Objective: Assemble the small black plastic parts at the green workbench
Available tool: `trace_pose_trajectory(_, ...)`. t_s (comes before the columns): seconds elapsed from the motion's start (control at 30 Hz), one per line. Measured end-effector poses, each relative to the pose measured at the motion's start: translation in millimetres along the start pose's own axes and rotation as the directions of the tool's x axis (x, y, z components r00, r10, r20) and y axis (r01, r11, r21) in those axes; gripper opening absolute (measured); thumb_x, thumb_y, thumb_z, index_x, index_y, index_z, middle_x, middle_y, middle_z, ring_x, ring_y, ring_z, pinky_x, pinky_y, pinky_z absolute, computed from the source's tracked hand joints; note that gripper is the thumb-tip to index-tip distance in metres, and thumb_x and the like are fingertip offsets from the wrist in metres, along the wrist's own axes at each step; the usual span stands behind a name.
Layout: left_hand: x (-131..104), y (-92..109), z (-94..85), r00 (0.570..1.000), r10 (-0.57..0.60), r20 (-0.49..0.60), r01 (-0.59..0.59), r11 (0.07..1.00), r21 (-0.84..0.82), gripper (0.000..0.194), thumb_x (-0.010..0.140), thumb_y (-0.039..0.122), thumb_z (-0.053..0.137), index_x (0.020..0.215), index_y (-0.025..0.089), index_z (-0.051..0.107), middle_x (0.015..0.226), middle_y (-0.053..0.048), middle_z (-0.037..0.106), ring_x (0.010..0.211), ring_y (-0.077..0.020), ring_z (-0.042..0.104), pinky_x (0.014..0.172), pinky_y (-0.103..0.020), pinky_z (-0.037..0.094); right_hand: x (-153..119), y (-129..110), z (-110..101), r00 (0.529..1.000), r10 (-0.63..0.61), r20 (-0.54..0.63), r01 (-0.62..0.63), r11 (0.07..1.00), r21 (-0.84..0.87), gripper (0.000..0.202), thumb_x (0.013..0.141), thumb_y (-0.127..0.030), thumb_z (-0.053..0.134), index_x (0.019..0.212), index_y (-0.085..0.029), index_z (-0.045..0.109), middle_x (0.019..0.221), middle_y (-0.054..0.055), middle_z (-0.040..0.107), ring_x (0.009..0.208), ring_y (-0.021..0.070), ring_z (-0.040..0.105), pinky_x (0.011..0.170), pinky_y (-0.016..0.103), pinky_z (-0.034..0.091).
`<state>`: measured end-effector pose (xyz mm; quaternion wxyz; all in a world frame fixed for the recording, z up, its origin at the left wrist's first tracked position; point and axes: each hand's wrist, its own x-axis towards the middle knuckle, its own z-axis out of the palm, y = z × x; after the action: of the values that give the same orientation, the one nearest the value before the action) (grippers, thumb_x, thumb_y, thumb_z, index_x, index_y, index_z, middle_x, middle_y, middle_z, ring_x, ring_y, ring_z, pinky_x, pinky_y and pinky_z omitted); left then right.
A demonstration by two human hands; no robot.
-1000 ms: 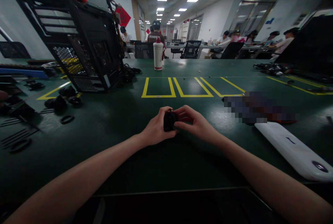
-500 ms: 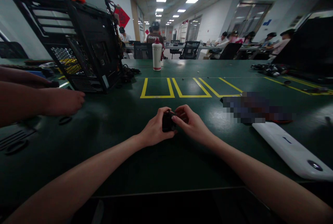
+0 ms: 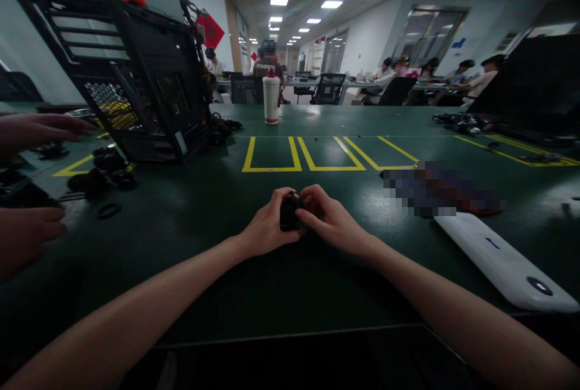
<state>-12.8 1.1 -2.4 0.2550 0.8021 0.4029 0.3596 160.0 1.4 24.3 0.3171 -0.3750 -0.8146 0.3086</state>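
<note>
Centrally, over green table (image 3: 226, 311): small black part (image 3: 288, 215). Our left hand (image 3: 265, 227): curled round it, gripping. Our right hand (image 3: 333, 221): half closed, thumb and fingertips pinching part's right side. To our right: long white object (image 3: 493, 263). Far left: black ring (image 3: 100, 215), another person's hand (image 3: 31, 236).

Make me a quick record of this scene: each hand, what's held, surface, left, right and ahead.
Left hand: gripping a small black part
Right hand: thumb touching that part; exact grip unclear
Surface: green table
Left: black computer case, black ring, another person's hands
Right: white elongated device
Ahead: yellow tape outlines, white tumbler
</note>
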Motion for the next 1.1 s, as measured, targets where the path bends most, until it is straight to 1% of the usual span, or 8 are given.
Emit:
trace_pose_trajectory(0.13, 0.1, 1.4, -0.9, 1.000, 0.000, 0.004, 0.000, 1.000, 0.002, 0.066, 0.065, 0.028, 0.066, 0.118, 0.022, 0.026, 0.112, -0.008, 0.045, 0.096, -0.0232, 0.053, 0.082, -0.040, 0.044, -1.5, 2.3, -0.4, 1.000, -0.001, 0.029, 0.000, 1.000, 0.016, 0.023, 0.084, -0.034, 0.045, 0.102, -0.023, 0.038, 0.072, -0.003, 0.049, 0.062, 0.0117, 0.047, 0.058, 0.026, 0.040)
trace_pose_trajectory(0.27, 0.1, 1.9, -1.1, 1.000, -0.010, 0.005, 0.010, 1.000, 0.006, 0.065, 0.065, 0.028, 0.066, 0.117, 0.021, 0.026, 0.112, -0.010, 0.046, 0.096, -0.0239, 0.053, 0.081, -0.041, 0.044, -2.5, 4.6, -2.8, 0.995, -0.083, 0.061, 0.078, 0.994, 0.077, 0.026, 0.080, -0.025, 0.051, 0.103, -0.023, 0.038, 0.087, 0.001, 0.049, 0.075, 0.0133, 0.049, 0.067, 0.028, 0.042)
trace_pose_trajectory(0.37, 0.0, 1.6, -0.6, 1.000, -0.009, -0.007, 0.009, 1.000, 0.007, 0.065, 0.065, 0.028, 0.066, 0.117, 0.021, 0.027, 0.111, -0.009, 0.046, 0.096, -0.0236, 0.053, 0.082, -0.041, 0.044, -2.1, 4.7, -2.4, 0.993, -0.102, 0.059, 0.096, 0.991, 0.091, 0.026, 0.080, -0.025, 0.052, 0.103, -0.023, 0.039, 0.091, 0.002, 0.048, 0.079, 0.0140, 0.049, 0.071, 0.029, 0.043)
trace_pose_trajectory(0.57, -0.1, 0.8, -1.0, 1.000, 0.009, -0.006, -0.009, 1.000, 0.004, 0.066, 0.065, 0.030, 0.066, 0.118, 0.023, 0.028, 0.111, -0.007, 0.046, 0.096, -0.0231, 0.053, 0.081, -0.040, 0.044, 0.8, 5.4, 1.9, 1.000, 0.000, -0.015, 0.002, 0.992, 0.123, 0.023, 0.083, -0.033, 0.046, 0.102, -0.020, 0.041, 0.087, 0.003, 0.050, 0.077, 0.0142, 0.050, 0.069, 0.029, 0.044)
trace_pose_trajectory(0.77, -0.4, 1.1, -1.2, 1.000, -0.003, 0.004, 0.003, 1.000, 0.011, 0.066, 0.065, 0.029, 0.065, 0.118, 0.022, 0.026, 0.111, -0.009, 0.047, 0.095, -0.0237, 0.053, 0.080, -0.040, 0.044, 0.0, 5.0, -3.7, 0.997, -0.078, 0.022, 0.073, 0.980, 0.187, 0.027, 0.077, -0.023, 0.056, 0.101, -0.022, 0.045, 0.097, 0.003, 0.053, 0.094, 0.0174, 0.052, 0.085, 0.037, 0.044)
trace_pose_trajectory(0.83, -0.3, 1.8, -1.2, 1.000, -0.012, 0.005, 0.012, 1.000, 0.006, 0.066, 0.065, 0.029, 0.065, 0.118, 0.022, 0.027, 0.111, -0.009, 0.047, 0.096, -0.0241, 0.053, 0.080, -0.041, 0.044, -0.3, 4.3, -4.6, 0.996, -0.085, 0.023, 0.079, 0.978, 0.195, 0.029, 0.075, -0.022, 0.058, 0.101, -0.023, 0.046, 0.098, 0.003, 0.052, 0.097, 0.0179, 0.051, 0.086, 0.038, 0.044)
trace_pose_trajectory(1.0, -0.2, 3.3, -2.5, 1.000, -0.013, 0.022, 0.013, 1.000, -0.003, 0.066, 0.065, 0.030, 0.066, 0.118, 0.023, 0.027, 0.110, -0.008, 0.047, 0.096, -0.0241, 0.053, 0.080, -0.041, 0.044, 1.3, 5.8, -2.0, 1.000, 0.000, -0.010, 0.003, 0.968, 0.250, 0.025, 0.078, -0.029, 0.055, 0.099, -0.022, 0.045, 0.099, 0.004, 0.052, 0.097, 0.0178, 0.053, 0.084, 0.037, 0.046)
trace_pose_trajectory(1.1, -0.2, 3.1, -3.2, 0.999, -0.002, 0.033, 0.002, 1.000, 0.002, 0.066, 0.065, 0.031, 0.066, 0.118, 0.023, 0.026, 0.112, -0.008, 0.046, 0.097, -0.0243, 0.052, 0.081, -0.041, 0.044, 2.8, 8.6, -1.1, 0.999, 0.034, -0.023, -0.025, 0.951, 0.308, 0.027, 0.075, -0.030, 0.059, 0.097, -0.021, 0.045, 0.097, 0.004, 0.052, 0.093, 0.0174, 0.054, 0.083, 0.037, 0.047)
